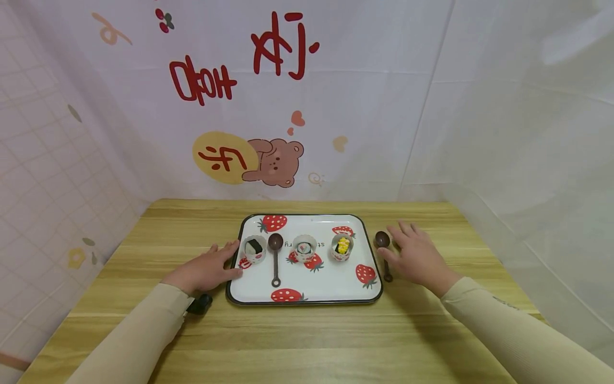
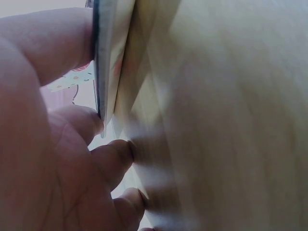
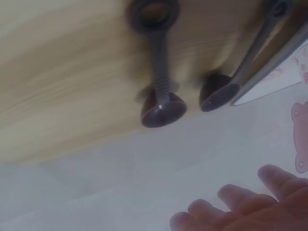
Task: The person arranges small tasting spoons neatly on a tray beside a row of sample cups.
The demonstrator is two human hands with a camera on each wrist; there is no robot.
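My left hand [image 1: 206,268] rests at the left rim of a white strawberry-print tray [image 1: 326,285]; thumb and forefinger touch its edge, while the other fingertips [image 2: 126,149] are beside it at the wooden table. My right hand [image 1: 417,255] hovers over the table right of the tray, fingers loosely spread and holding nothing. Next to its thumb lies a brown measuring spoon [image 1: 382,240]. The right wrist view shows two such spoons, one spoon [image 3: 217,94] close by the tray's edge and another spoon [image 3: 163,111] farther out; in the head view the hand hides the second.
On the tray stand a cup with a rice ball [image 1: 253,248], another brown spoon [image 1: 275,245], a cup with a sushi roll [image 1: 304,248] and a cup with a yellow-topped piece [image 1: 342,246]. A printed cloth [image 1: 364,106] hangs behind the wooden table [image 1: 297,341].
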